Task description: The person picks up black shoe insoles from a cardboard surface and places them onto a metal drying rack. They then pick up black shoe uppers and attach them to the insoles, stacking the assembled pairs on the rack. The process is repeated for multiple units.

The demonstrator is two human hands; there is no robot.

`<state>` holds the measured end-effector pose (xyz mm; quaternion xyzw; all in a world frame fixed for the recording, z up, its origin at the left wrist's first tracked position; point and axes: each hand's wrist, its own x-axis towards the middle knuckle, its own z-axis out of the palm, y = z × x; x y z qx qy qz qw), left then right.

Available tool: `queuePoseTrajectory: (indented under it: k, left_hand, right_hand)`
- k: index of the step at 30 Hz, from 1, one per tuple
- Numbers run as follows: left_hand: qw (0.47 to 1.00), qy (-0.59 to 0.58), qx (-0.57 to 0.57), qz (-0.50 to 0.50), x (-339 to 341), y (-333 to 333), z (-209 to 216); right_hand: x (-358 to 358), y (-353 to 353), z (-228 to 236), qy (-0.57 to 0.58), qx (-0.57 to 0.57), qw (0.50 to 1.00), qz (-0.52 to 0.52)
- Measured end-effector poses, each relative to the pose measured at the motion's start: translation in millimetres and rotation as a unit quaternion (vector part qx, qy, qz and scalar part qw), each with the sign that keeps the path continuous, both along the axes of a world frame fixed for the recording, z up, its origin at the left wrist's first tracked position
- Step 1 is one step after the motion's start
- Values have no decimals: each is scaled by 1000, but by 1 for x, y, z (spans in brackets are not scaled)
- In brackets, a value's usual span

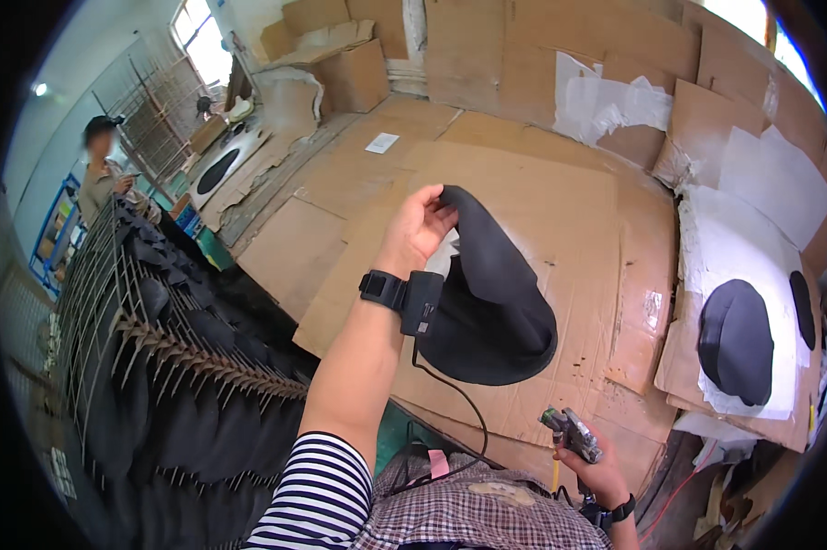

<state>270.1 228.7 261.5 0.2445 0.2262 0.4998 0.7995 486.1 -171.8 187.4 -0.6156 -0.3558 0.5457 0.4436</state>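
A thin, dark, rounded sheet (500, 298), perhaps leather or fabric, hangs folded over on itself above the cardboard table. My left hand (422, 223) pinches it at its top edge, fingers closed. At the lower right, near my apron, my right hand (602, 473) is wrapped round a small metal spray gun (578, 436) with a yellow hose below it. The spray gun is apart from the sheet. On white paper at the right lie a black oval piece (737, 342) and a narrower black piece (802, 309).
A metal rack (207, 362) hung with many dark pieces stands close on my left. Cardboard (404, 174) covers the table, with a small white paper (382, 143) on it. Upright cardboard sheets (596, 46) line the back. Another person (102, 174) stands far left.
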Motion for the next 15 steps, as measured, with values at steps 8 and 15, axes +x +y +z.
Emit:
queuePoseTrajectory:
  k: [8, 15]
  left_hand:
    - [994, -37, 97, 26, -30, -20, 96]
    - [984, -56, 163, 38, -43, -70, 183]
  right_hand:
    - [-12, 27, -13, 46, 2, 999, 16]
    - [21, 51, -63, -284, 24, 954, -90]
